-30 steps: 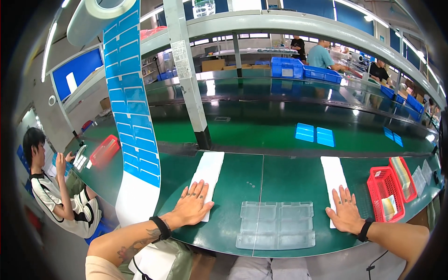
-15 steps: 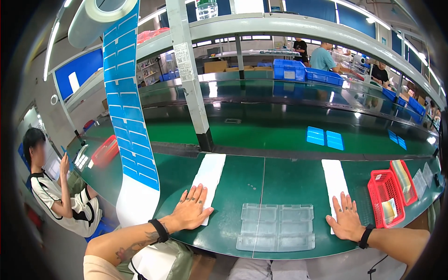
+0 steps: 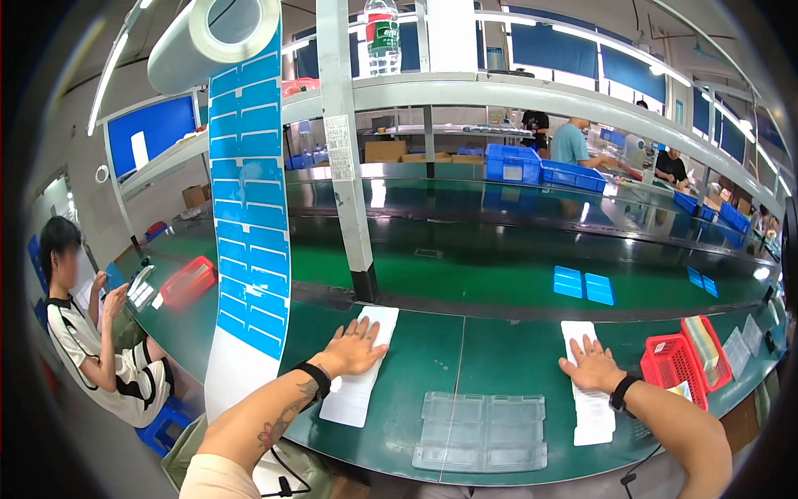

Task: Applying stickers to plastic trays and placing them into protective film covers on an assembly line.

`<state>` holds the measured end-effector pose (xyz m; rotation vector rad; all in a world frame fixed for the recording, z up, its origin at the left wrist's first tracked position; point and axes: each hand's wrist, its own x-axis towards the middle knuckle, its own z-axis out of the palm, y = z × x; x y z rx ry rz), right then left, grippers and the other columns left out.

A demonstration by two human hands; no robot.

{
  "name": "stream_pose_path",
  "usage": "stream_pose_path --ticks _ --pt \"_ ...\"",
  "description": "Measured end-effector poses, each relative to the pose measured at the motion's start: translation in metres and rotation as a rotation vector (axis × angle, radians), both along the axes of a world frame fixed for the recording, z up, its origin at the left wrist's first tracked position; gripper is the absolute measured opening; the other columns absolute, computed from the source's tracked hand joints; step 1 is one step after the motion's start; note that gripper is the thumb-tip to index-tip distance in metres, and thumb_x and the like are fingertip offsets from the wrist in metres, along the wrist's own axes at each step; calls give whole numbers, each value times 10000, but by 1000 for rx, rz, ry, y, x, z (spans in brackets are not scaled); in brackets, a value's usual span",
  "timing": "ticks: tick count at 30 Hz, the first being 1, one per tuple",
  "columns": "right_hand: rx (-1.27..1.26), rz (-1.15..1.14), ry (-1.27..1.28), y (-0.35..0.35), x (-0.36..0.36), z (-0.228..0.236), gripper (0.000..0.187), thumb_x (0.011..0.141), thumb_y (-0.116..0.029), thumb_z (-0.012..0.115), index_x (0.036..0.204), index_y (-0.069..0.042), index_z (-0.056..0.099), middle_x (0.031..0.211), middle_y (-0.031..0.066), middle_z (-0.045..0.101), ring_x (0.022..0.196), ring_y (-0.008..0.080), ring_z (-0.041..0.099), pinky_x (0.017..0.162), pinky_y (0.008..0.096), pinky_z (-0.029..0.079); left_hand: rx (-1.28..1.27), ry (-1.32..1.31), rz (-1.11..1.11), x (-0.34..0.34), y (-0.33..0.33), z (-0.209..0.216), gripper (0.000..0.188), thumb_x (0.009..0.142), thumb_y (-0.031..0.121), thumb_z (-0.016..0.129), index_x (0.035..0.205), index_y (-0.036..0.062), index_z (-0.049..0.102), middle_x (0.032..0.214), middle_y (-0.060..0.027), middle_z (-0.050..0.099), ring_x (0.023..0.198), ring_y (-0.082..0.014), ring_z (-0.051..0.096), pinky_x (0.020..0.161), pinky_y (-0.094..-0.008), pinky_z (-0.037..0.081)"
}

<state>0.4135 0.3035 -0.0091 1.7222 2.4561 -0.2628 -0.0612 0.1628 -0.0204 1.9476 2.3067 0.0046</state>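
My left hand (image 3: 353,349) lies flat, fingers spread, across the upper part of a long white strip (image 3: 347,405). My right hand (image 3: 592,368) rests palm down in the same way on a second white strip (image 3: 593,422), its thumb stretched to the left. Neither hand grips anything. Between the strips, close to the table's near edge, sit several clear plastic cases (image 3: 482,432) in two columns. Whether the strips are paper or cloth I cannot tell.
A roll (image 3: 229,29) hangs a band of blue label sheets (image 3: 249,200) beside my left arm. Red baskets (image 3: 665,359) stand right of my right hand. A post (image 3: 342,166) rises behind the table. Blue sheets (image 3: 583,285) lie on the green belt. Someone sits at left (image 3: 104,333).
Both hands have moved toward the far ends of their strips, uncovering more of the near parts. The view has shifted. At left, the seated person now has both hands at a blue piece.
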Motion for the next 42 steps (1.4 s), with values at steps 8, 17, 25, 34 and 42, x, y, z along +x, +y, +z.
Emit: stream_pose_path --ticks 8,17,25,34,42 --pt "79 4 6 -11 5 -2 809 954 -632 333 1556 -104 221 1592 271 162 1471 464 142 1177 574 139 -42 53 -11 -2 -3 -8 778 1000 580 270 1564 60 143 1602 -260 136 1481 -429 152 1188 -536 134" --pt "87 19 11 -35 2 -4 793 955 -628 327 1563 -134 207 1598 260 154 1472 455 154 1182 567 133 -40 -70 -20 12 -20 -2 746 999 508 321 1561 49 148 1611 -255 97 1491 -422 101 1197 -519 95" --pt "83 31 0 -54 21 -4 779 968 -619 305 1571 -141 182 1594 280 138 1471 459 145 1176 588 113 -10 -35 -43 28 -36 -7 737 993 493 330 1553 39 177 1591 -287 133 1476 -449 137 1190 -530 110" --pt "191 312 160 -90 58 42 629 966 -479 499 1454 -89 423 1528 313 267 1412 501 261 1136 595 232 265 -288 -146 42 -98 47 609 888 167 558 1435 -39 389 1528 -309 286 1420 -464 271 1175 -477 211" --pt "370 443 19 -124 95 14 473 885 -442 657 1287 -196 619 1469 213 411 1347 431 391 1086 584 331 270 -311 46 30 -145 23 620 857 82 543 1450 -20 394 1565 -222 291 1455 -399 249 1182 -459 201"
